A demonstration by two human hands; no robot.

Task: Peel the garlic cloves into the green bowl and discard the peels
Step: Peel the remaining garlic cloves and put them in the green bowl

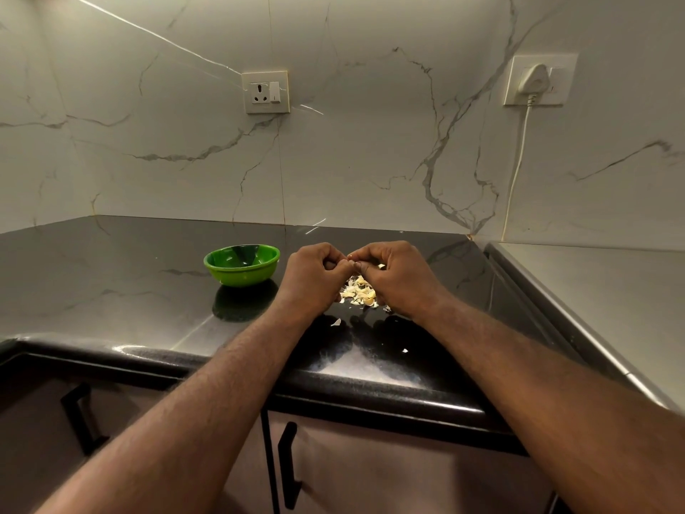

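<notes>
My left hand (315, 270) and my right hand (393, 270) meet fingertip to fingertip above the black counter, both with curled fingers pinching a small garlic clove (351, 257) that is mostly hidden between them. A bit of pale peel (381, 266) shows at my right fingers. Directly below the hands lies a pile of garlic cloves and peels (358, 293). The green bowl (241, 264) stands to the left of my left hand, with a few pale bits inside.
Loose peel scraps (336, 322) lie on the black counter (148, 291) nearer the front edge. A steel surface (611, 291) adjoins on the right. Wall sockets (265, 92) and a plugged-in white cable (519, 153) are on the marble backsplash.
</notes>
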